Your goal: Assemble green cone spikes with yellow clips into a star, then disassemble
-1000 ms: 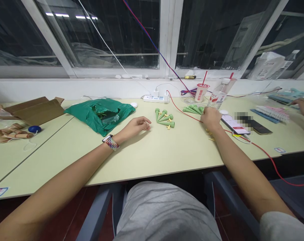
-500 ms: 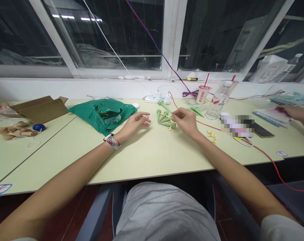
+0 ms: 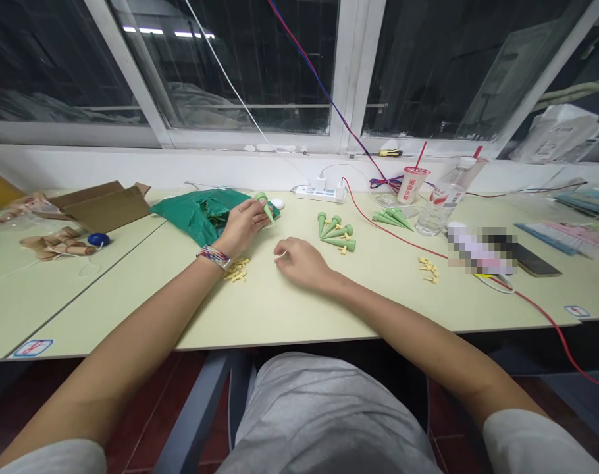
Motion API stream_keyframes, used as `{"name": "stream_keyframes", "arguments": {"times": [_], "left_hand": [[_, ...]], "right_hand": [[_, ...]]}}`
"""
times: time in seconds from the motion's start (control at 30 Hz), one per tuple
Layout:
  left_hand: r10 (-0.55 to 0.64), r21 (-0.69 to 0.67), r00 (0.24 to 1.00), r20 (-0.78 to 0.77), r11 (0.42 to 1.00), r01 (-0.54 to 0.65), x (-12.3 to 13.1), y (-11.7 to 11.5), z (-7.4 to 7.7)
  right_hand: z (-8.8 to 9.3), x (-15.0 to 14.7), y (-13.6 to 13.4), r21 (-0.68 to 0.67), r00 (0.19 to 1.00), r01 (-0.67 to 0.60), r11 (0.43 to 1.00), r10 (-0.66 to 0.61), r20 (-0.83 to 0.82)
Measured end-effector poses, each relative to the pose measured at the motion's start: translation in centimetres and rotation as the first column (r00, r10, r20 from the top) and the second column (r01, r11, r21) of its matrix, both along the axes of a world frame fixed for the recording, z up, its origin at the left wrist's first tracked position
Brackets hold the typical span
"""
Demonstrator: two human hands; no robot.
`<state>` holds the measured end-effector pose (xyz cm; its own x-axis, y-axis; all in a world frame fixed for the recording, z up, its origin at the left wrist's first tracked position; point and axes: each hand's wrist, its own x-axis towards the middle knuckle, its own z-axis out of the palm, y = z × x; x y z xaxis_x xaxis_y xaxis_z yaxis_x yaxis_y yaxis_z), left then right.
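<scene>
My left hand [image 3: 244, 227] is closed on a green cone-shaped spike [image 3: 266, 207], like a plant watering spike, its point slanting down to the right. Below that wrist lies a pile of small yellow valve pieces [image 3: 237, 270], partly covered by the forearm. My right hand [image 3: 302, 262] is just above the table to the right, thumb and fingers pinched together; whatever is between the fingertips is too small to make out. Beyond it, several green spikes with yellow valves [image 3: 336, 232] lie fanned out. More green spikes [image 3: 393, 218] lie farther right.
A green plastic bag [image 3: 191, 214] sits behind my left hand. Left are a cardboard box [image 3: 102, 207] and a wooden toy with a blue ball [image 3: 99, 239]. Right are a bottle [image 3: 440, 201], a cup [image 3: 414, 184], a red cable [image 3: 403, 236], more yellow pieces [image 3: 428, 270] and a phone [image 3: 531, 257].
My left hand, open before, has moved back-left and now holds a green spike. The right hand has left the fanned spikes, moving left and nearer. The person's hand at far right is gone from view.
</scene>
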<state>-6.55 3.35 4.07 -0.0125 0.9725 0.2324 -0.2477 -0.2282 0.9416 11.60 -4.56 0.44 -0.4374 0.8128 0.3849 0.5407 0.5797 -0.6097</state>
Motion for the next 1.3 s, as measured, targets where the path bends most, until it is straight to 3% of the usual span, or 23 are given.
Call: {"name": "stream_keyframes", "arguments": {"times": [0.13, 0.27, 0.47, 0.67, 0.87, 1.07, 1.2, 1.3], "left_hand": [[0.020, 0.018, 0.995, 0.097, 1.000, -0.022, -1.1, 0.8, -0.2], [0.010, -0.007, 0.986, 0.164, 1.000, -0.009, -1.1, 1.1, -0.3], [-0.043, -0.019, 0.977, 0.209, 0.999, 0.048, -0.9, 0.7, 0.1], [-0.133, -0.069, 0.985, 0.113, 0.988, 0.141, -0.8, 0.3, -0.1], [-0.225, -0.065, 0.974, 0.007, 0.972, 0.225, 0.0, -0.2, -0.4], [-0.246, -0.112, 0.969, -0.018, 0.964, 0.243, 0.0, 0.0, -0.6], [-0.329, -0.123, 0.943, -0.048, 0.939, 0.322, 0.0, -0.3, -0.6], [-0.357, -0.096, 0.930, -0.089, 0.932, 0.349, 0.3, -0.6, -0.6]], "right_hand": [[-0.4, -2.9, -1.3, 0.159, 0.961, -0.267, 0.950, 0.251, 0.115], [-0.3, -4.9, -1.8, 0.248, 0.938, -0.324, 0.913, 0.276, 0.210], [-0.7, -3.7, -1.5, 0.285, 0.943, -0.276, 0.918, 0.201, 0.265], [-1.0, 0.7, -1.1, 0.160, 0.979, -0.176, 0.971, 0.155, 0.136], [-1.1, 5.0, -0.3, 0.062, 0.987, -0.160, 0.985, 0.161, -0.014], [-1.2, 4.4, -0.2, 0.036, 0.937, -0.145, 0.989, 0.149, -0.316], [-0.9, 4.0, 0.2, 0.069, 0.917, -0.125, 0.990, 0.142, -0.373], [-0.4, 4.8, 1.3, 0.105, 0.909, -0.021, 0.994, 0.063, -0.413]]}}
